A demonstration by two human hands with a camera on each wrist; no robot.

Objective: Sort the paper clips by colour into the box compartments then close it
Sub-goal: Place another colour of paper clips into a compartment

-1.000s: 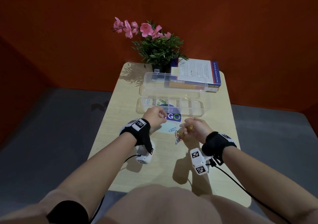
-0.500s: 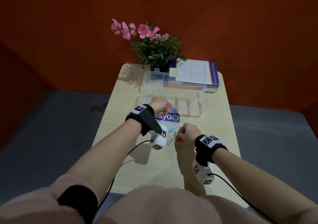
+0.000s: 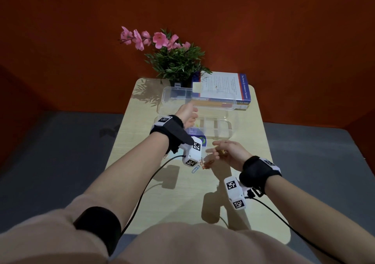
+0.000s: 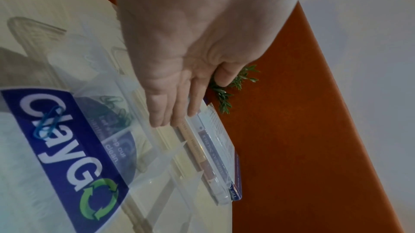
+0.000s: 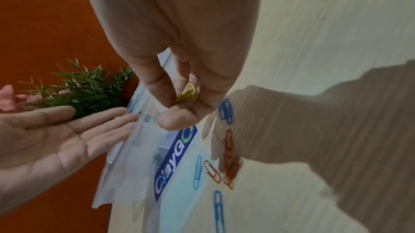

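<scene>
The clear compartment box (image 3: 220, 130) lies open at the table's far middle, its lid (image 3: 176, 98) tipped back against a book. Green clips (image 4: 114, 102) sit in a left compartment. My left hand (image 3: 191, 109) is flat and open over the box's left end, fingers straight by the lid and holding nothing. My right hand (image 3: 217, 150) hovers in front of the box and pinches several yellow paper clips (image 5: 188, 93) in its fingers. Below it on the table lie orange clips (image 5: 229, 157) and blue clips (image 5: 197, 171). One blue clip (image 4: 48, 123) rests on the ClayGo sticker (image 4: 67, 148).
A book (image 3: 223, 87) and a potted plant with pink flowers (image 3: 174, 60) stand behind the box at the far edge. The light wooden table (image 3: 182, 213) is small, with grey floor on both sides. Cables trail from both wrist cameras.
My left hand went from the box's left compartment farther toward the lid and opened flat. My right hand lifted off the clip pile and turned, yellow clips in its fingers.
</scene>
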